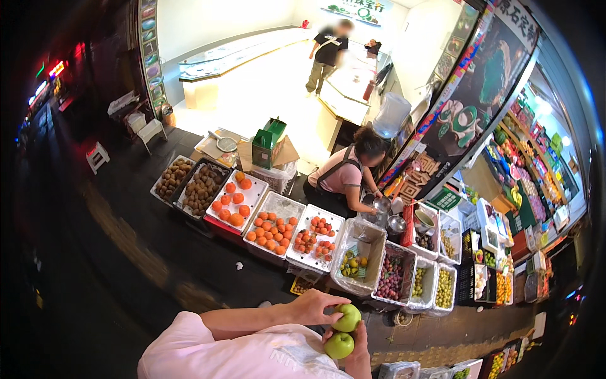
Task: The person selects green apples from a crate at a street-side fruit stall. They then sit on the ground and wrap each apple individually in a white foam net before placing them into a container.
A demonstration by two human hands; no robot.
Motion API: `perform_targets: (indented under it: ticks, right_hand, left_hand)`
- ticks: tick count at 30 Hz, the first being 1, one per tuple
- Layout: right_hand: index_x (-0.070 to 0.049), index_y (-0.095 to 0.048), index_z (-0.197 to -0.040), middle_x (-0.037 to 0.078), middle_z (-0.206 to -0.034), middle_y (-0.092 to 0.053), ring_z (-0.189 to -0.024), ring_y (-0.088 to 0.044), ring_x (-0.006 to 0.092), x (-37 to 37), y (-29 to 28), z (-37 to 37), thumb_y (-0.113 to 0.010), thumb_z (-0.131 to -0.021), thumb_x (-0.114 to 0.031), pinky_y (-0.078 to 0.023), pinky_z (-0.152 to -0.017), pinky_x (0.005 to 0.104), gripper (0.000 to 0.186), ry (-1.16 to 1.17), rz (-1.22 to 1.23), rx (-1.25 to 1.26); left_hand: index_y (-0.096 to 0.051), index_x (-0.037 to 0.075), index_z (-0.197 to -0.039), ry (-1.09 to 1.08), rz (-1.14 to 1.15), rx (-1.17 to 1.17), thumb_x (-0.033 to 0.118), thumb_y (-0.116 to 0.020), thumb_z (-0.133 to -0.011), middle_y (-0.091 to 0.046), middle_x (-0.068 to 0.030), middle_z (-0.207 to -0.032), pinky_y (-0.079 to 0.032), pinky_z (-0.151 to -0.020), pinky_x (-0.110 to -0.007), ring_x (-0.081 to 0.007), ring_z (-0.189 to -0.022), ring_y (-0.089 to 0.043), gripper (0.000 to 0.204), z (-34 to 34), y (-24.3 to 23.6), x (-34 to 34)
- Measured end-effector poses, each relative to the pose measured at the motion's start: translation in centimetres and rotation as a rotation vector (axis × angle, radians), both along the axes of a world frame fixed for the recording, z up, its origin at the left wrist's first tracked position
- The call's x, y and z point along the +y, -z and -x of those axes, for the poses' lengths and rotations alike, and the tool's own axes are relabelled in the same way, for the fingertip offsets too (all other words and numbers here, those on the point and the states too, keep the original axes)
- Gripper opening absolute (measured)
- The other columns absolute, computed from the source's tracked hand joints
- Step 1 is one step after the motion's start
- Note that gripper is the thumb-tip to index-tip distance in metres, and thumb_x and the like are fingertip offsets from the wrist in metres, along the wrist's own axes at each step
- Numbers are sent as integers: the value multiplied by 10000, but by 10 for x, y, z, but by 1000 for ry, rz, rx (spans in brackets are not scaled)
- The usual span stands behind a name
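Note:
Two green apples are held one above the other just in front of my pink shirt. My left hand reaches across from the left with its fingers closed on the upper green apple. Below it, my right hand is wrapped round the lower green apple, its fingers also reaching the side of the upper one. Ahead of my hands stands a row of fruit boxes; nearest is a lined crate with some yellow-green fruit low inside.
White boxes hold orange fruit and tomatoes; crates of brown fruit stand farther left. Behind the row, a person in a pink top bends over metal bowls. Another person stands inside the lit shop.

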State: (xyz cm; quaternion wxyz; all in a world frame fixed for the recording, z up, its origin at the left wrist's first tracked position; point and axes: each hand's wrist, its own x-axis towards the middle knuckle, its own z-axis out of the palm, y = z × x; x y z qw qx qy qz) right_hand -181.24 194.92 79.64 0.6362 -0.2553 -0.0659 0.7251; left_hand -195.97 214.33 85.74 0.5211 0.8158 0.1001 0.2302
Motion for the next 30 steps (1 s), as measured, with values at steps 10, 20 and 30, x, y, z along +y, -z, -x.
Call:
perform_targets:
  ticks: [10, 20, 30]
  right_hand:
    - [-97, -567, -1321, 206, -978, -675, -897, -675, 382, 58, -22, 36, -470, -895, -780, -565, -765, 478, 811, 38, 250, -79]
    - [-124, -634, -1215, 161, -956, -699, -849, -683, 332, 135, -33, 51, -567, -903, -681, -579, -727, 447, 642, 29, 293, -18]
    - [-151, -701, -1108, 115, -933, -723, -802, -690, 283, 198, -33, 13, -664, -910, -582, -592, -689, 417, 476, -12, 293, 169]
  left_hand:
    - [-676, 135, -1320, -37, -2, -16, 341, -734, -902, -754, -136, -921, -583, -722, -341, -242, -801, -749, 470, 43, 26, 52]
    - [-676, 130, -1317, -13, 28, 19, 342, -723, -922, -765, -142, -957, -607, -771, -328, -244, -840, -767, 451, 64, 35, 120]
    - [-712, 94, -1255, -201, -75, 28, 298, -733, -881, -749, -132, -848, -595, -691, -318, -247, -724, -741, 427, 33, 22, 169]
